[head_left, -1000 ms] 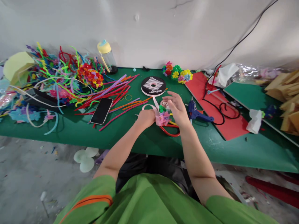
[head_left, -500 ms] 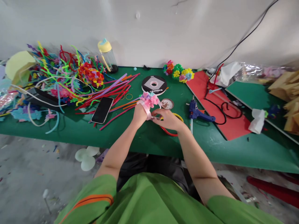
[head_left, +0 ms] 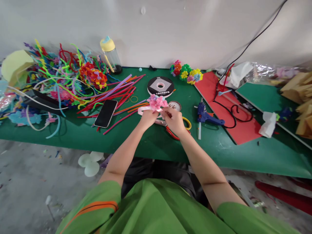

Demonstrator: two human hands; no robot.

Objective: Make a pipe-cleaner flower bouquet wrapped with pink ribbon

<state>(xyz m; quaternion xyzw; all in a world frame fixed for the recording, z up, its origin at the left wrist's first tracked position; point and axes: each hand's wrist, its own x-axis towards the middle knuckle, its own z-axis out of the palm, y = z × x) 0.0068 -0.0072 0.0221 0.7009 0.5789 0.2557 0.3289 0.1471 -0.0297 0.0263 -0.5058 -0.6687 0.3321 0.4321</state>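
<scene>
My left hand point(head_left: 149, 119) is closed around the base of a small bunch of pink, lilac and blue fuzzy pipe-cleaner flowers point(head_left: 157, 102). A pale pink ribbon point(head_left: 140, 111) loops out to the left of that hand. My right hand point(head_left: 175, 121) pinches the ribbon just below the flowers, its fingertips close to the left hand's. Beneath the right hand, scissors point(head_left: 187, 123) with red and yellow handles lie on the table, partly hidden. A round tin of small white beads point(head_left: 175, 106) sits just behind the right hand.
Loose pipe cleaners point(head_left: 122, 94) and a phone point(head_left: 106, 113) lie to the left, before a tangled colourful heap point(head_left: 63, 74). Behind are a ribbon spool point(head_left: 161, 86), a bottle point(head_left: 111, 57) and finished flowers point(head_left: 186, 74). A blue glue gun point(head_left: 204, 115) and red board point(head_left: 226, 110) lie right.
The right hand has let go of the scissors, now lying on the table, and moved up to the ribbon under the flowers. The ribbon loop now extends left of the left hand.
</scene>
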